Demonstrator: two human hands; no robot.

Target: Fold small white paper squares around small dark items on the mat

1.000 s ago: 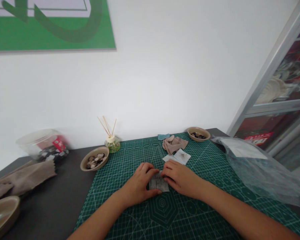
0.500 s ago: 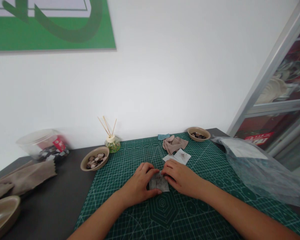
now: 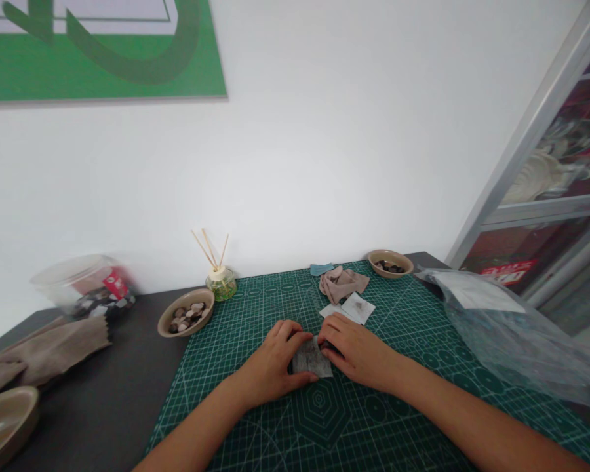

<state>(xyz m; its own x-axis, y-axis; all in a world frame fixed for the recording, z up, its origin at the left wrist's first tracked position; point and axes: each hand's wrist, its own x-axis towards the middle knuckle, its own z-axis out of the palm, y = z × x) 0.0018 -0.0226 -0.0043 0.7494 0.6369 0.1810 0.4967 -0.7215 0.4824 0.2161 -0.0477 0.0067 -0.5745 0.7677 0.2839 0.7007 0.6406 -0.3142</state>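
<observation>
A small pale sachet [image 3: 313, 360] with dark filling showing through lies on the green cutting mat [image 3: 255, 314]. My left hand [image 3: 274, 359] pinches its left edge between thumb and fingers. My right hand [image 3: 358, 353] presses on its right edge, fingers curled over the top corner. Both hands rest on the mat. Just behind them lie two more white sachets [image 3: 353, 308] and a crumpled beige cloth [image 3: 343, 282].
A beige bowl of shells or stones [image 3: 185, 313] and a reed diffuser [image 3: 221, 278] stand at the mat's left. Another small bowl [image 3: 391, 263] sits at the back right. A clear plastic bag [image 3: 506, 328] lies right. A plastic jar [image 3: 86, 286], beige fabric [image 3: 44, 351] and a dish [image 3: 4, 419] are far left.
My right hand has shifted slightly on the sachet's right edge. Everything else is as before.
</observation>
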